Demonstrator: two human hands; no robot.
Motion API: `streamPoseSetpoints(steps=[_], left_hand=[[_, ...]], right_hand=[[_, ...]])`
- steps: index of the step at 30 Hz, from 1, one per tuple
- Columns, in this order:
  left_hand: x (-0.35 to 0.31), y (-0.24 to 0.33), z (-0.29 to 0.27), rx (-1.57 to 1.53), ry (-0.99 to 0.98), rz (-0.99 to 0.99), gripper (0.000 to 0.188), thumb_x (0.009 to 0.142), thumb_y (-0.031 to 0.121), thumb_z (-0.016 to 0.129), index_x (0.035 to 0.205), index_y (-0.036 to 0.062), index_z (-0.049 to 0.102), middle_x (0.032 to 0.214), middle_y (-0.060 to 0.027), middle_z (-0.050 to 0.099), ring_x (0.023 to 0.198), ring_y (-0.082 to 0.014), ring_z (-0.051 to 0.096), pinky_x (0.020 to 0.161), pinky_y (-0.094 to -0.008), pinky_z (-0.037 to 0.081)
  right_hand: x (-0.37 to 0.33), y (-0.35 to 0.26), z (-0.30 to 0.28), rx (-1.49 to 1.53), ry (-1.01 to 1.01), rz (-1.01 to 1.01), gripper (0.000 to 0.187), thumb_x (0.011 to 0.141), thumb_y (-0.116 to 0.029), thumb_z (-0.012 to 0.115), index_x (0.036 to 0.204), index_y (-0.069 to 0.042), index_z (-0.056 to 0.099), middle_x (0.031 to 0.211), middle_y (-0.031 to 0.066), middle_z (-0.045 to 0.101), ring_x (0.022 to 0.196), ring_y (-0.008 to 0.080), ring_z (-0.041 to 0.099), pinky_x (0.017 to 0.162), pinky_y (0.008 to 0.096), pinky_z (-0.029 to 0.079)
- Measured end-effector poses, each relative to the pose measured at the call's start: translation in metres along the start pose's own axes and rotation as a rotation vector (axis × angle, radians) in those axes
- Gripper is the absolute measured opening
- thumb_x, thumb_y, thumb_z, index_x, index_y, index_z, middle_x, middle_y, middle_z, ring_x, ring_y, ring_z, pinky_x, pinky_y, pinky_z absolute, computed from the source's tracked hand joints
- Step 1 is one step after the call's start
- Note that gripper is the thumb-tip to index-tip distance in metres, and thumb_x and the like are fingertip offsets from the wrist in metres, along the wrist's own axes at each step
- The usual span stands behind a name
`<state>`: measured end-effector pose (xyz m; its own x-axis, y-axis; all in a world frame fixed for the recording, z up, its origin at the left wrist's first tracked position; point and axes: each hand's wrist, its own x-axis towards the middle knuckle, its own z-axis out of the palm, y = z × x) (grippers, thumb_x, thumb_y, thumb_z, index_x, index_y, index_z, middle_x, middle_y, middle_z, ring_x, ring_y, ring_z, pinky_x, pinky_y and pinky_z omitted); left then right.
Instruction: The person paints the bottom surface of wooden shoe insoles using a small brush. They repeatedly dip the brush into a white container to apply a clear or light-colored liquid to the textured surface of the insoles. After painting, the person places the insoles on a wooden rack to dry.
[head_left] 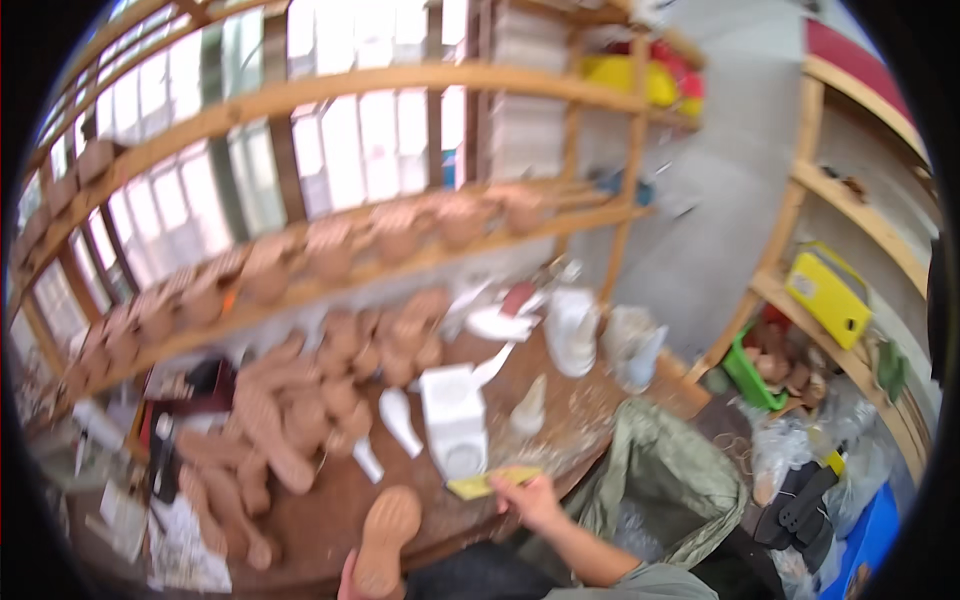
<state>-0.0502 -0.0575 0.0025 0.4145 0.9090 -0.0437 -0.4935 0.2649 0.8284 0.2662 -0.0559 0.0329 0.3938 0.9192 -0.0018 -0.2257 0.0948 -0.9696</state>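
Observation:
My left hand [348, 576], mostly cut off by the lower edge, grips a brown shoe-shaped piece [391, 522] whose sole faces up. Between the fingers of my right hand [532, 502] is a flat yellow strip [480, 485], held over the table's front edge; blur hides what it is made of. Just behind the strip stands a white block [455, 415] with a round recess. White spatula-like pieces [401, 421] lie left of the block. A big heap of similar brown shoe-shaped pieces [290, 420] covers the left part of the brown table [420, 480].
Brown pieces line a wooden shelf [410, 255] along the window. White containers [572, 335] stand at the table's back right. To the right are an open grey-green sack [690, 490], a green bin [750, 370], a yellow box [828, 292] on shelving and a blue crate [870, 540].

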Motion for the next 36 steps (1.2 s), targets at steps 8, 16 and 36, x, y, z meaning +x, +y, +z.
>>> streamPoseSetpoints(steps=[8,16,36], left_hand=[[0.004,0.014,0.006,0.563,0.095,-0.004,0.084,0.064,0.015,0.082,0.134,0.0029,0.038,0.130,-0.0127,0.047,0.119,-0.0231,0.043,0.102,-0.0370,0.033],[0.020,0.158,-0.034,0.249,-0.004,0.258,0.097,0.054,0.027,0.089,0.130,-0.0036,0.037,0.124,-0.0099,0.052,0.116,-0.0171,0.049,0.100,-0.0346,0.038],[0.317,0.527,0.145,0.606,0.170,0.801,0.065,0.074,0.021,0.075,0.126,-0.0011,0.042,0.097,-0.0102,0.061,0.066,-0.0112,0.058,0.051,-0.0237,0.048]], right_hand=[[0.015,-0.007,-0.007,0.125,0.004,-0.081,0.017,0.089,-0.017,0.065,0.095,-0.001,0.065,0.065,-0.0003,0.058,0.053,0.0070,0.052,0.048,0.0213,0.039],[0.043,-0.019,0.024,0.032,0.146,-0.236,0.012,0.087,-0.015,0.064,0.086,-0.003,0.061,0.067,0.0010,0.057,0.046,0.0076,0.047,0.042,0.0214,0.037],[0.092,-0.221,0.173,-0.043,0.081,-0.204,0.018,0.086,-0.017,0.065,0.087,0.001,0.062,0.060,0.0023,0.057,0.042,0.0094,0.049,0.039,0.0218,0.035]])
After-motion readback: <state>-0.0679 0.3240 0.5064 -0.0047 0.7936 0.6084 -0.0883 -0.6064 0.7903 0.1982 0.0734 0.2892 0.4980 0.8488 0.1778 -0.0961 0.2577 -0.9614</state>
